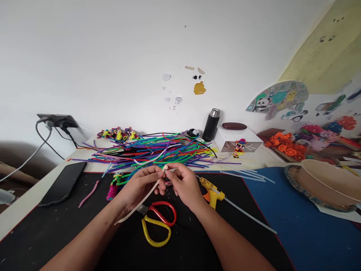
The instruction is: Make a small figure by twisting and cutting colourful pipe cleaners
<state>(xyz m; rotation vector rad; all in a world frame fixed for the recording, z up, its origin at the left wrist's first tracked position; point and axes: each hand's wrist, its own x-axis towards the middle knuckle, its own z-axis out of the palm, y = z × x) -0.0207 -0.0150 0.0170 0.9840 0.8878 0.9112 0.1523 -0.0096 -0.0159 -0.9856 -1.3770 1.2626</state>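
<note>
A white pipe cleaner [146, 196] is pinched between both hands over the black mat, its long tail slanting down to the lower left. My left hand [146, 180] grips it between thumb and finger near the upper end. Opposite, the fingertips of my right hand [182, 182] close on the same end, which looks coiled into a small knob. Just below lie scissors [158, 224] with one red and one yellow handle; their blades are partly hidden under my left hand. A yellow glue gun [211, 190] with a long glue stick rests right of my right hand.
A heap of coloured pipe cleaners [158, 148] spreads behind my hands. Small pipe-cleaner dolls [117, 133] stand at the back left, another doll [239, 148] by a white box [234, 139]. A phone [63, 183], pink piece [88, 194], black thermos [211, 126] and bowl [328, 184] lie around.
</note>
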